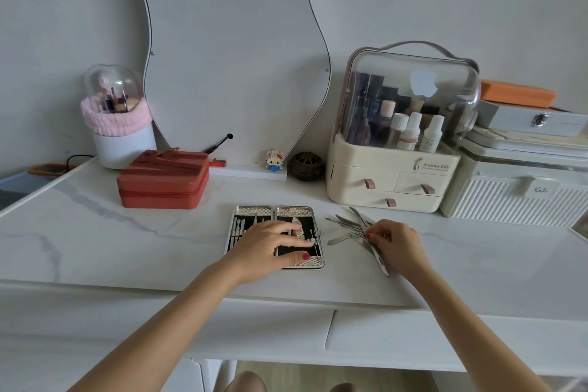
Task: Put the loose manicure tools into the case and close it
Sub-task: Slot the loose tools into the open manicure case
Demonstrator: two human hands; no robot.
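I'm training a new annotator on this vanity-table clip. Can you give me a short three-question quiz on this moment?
1. True or false: the manicure case lies open.
2. The loose tools lie on which side of the case: A) left B) right C) behind?
3. Which hand rests flat on the case?

Key:
1. True.
2. B.
3. The left hand; the right hand is at the loose tools.
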